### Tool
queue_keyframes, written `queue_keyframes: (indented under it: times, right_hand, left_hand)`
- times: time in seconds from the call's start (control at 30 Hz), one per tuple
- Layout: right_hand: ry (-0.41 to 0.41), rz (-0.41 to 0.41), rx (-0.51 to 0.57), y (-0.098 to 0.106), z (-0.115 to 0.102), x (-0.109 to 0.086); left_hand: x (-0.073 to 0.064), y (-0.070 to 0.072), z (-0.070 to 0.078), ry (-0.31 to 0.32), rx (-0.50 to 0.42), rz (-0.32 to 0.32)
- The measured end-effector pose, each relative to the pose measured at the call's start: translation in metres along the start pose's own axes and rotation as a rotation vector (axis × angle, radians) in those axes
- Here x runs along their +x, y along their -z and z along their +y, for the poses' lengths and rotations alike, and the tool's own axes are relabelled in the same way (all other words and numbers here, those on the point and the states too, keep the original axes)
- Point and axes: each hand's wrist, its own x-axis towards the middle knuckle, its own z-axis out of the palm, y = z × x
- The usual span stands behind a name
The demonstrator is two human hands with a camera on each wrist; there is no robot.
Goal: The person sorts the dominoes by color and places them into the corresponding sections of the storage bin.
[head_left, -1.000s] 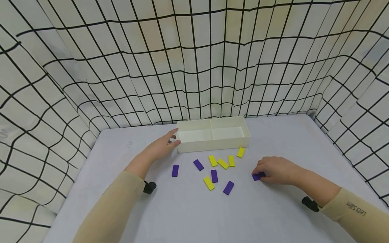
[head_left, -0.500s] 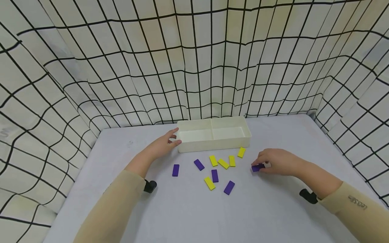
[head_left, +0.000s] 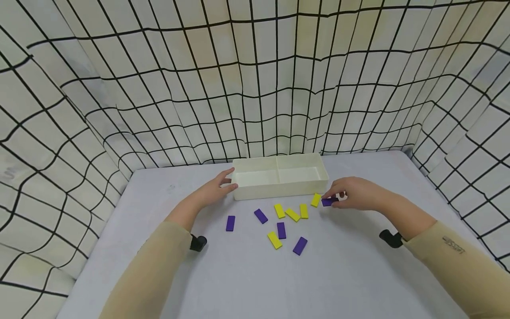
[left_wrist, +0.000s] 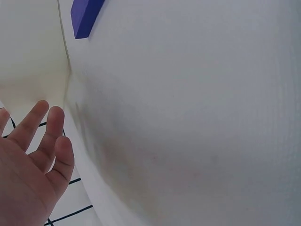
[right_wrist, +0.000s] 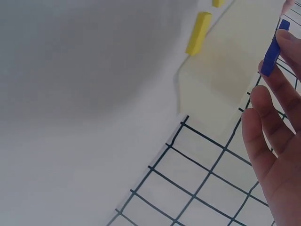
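Note:
My right hand (head_left: pixel 356 193) pinches a small purple rectangular block (right_wrist: pixel 275 49) between thumb and fingertips, raised near the right front corner of a white two-compartment box (head_left: pixel 259 192). In the right wrist view the other fingers spread loosely below the block. At the box's left end, my left hand (head_left: pixel 212 191) reaches with thumb and fingertips right at the wall, its fingers relaxed. Both compartments of the box show bare floors. A yellow block (head_left: pixel 316 200) lies just left of the held block, by the box's front wall.
More yellow blocks (head_left: pixel 304 211) and purple blocks (head_left: pixel 281 230) lie scattered on the white tabletop (head_left: pixel 239 274) in front of the box. A black grid net (head_left: pixel 263 95) over white sheeting stands behind the table and along both sides.
The right hand has lifted the purple block off the table and carried it forward and slightly left, towards the box. The left hand stays at the box's left end.

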Motion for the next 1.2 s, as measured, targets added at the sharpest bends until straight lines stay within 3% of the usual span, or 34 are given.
queue_keyframes:
  times: [0.23,0.73,1.2]
  right_hand:
    - [-0.018,0.02,0.06,0.012,-0.005,0.019]
    - [-0.015,0.007,0.067,0.024,-0.031,0.072]
    - [-0.006,-0.004,0.118,0.02,-0.054,0.13]
  left_hand:
    - [0.0,-0.001,-0.001,0.0,-0.006,0.0]
    - [0.002,0.0,-0.004,0.011,-0.037,-0.007]
    - [0.004,0.001,-0.006,0.021,-0.06,-0.019]
